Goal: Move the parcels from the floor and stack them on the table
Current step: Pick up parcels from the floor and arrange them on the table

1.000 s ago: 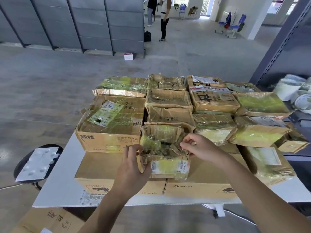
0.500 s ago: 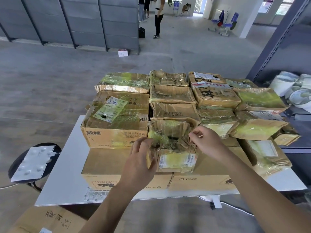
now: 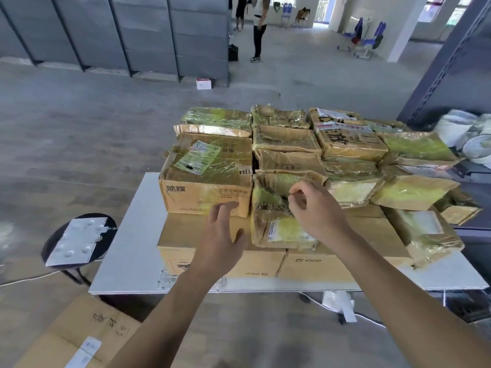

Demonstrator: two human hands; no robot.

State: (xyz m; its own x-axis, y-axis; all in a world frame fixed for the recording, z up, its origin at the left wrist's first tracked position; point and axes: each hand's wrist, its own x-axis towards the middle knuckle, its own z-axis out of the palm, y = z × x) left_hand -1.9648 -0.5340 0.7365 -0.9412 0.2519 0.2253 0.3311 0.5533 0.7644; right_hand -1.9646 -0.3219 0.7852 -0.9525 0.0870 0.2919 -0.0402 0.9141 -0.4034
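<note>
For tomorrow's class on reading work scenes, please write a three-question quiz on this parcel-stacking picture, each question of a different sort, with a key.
1. True or false: the left hand grips the small taped parcel.
2. What lies on the black stool? A) a blister pack B) a mug C) scissors
3. Fill in: the flat boxes under the pile are printed "____".

Key:
1. False; it is open and apart from the parcel.
2. A, the blister pack.
3. PICO, on the flat boxes on the table.
</note>
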